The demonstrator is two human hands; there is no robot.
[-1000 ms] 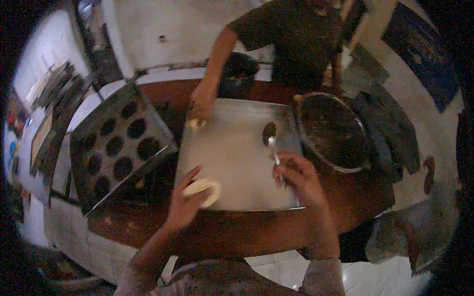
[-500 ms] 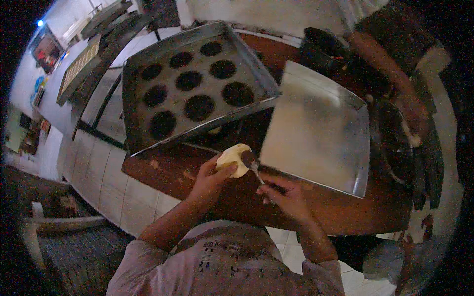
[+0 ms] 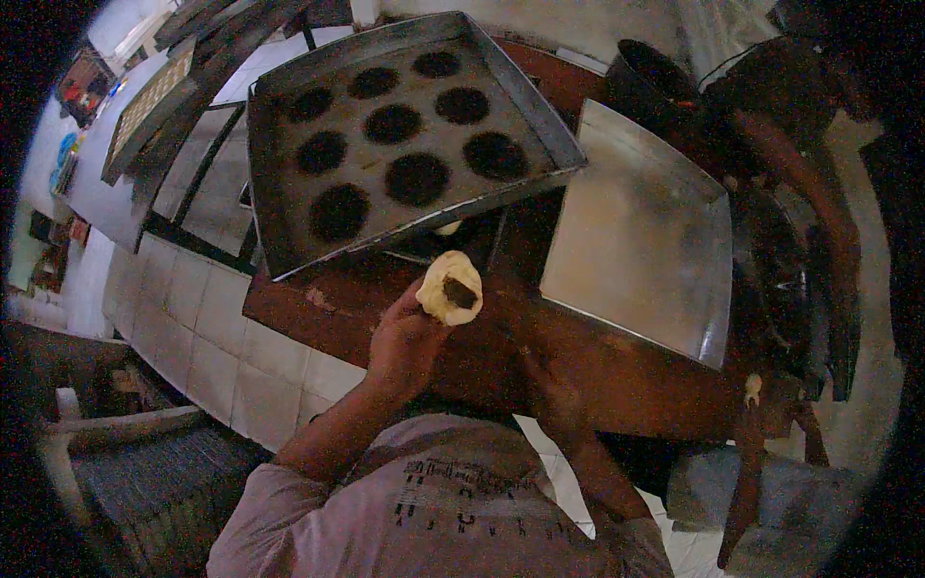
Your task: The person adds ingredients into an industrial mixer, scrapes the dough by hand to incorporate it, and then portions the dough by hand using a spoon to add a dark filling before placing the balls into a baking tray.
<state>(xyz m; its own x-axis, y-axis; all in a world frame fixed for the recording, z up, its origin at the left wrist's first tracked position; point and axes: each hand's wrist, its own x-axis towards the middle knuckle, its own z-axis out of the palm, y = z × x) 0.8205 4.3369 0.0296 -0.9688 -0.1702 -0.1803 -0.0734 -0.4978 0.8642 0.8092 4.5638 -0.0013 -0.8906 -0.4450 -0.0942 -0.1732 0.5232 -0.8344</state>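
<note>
My left hand grips a pale piece of dough with a dark brown lump of filling on it, held above the wooden table. My right hand is a dark blur below and right of the dough; its fingers and anything in them cannot be made out. Behind the dough lies a large metal tray with several dark round marks. A shiny flat metal tray lies to its right.
A co-worker's arm reaches down at the right over dark pans. A black pot stands at the back. A stool is at lower left, a rack holding a tray of small pieces at upper left.
The view has turned left. My left hand holds the dough more upright and folded, with filling on it. My right hand, earlier at the dough with a spoon, has drawn away.
</note>
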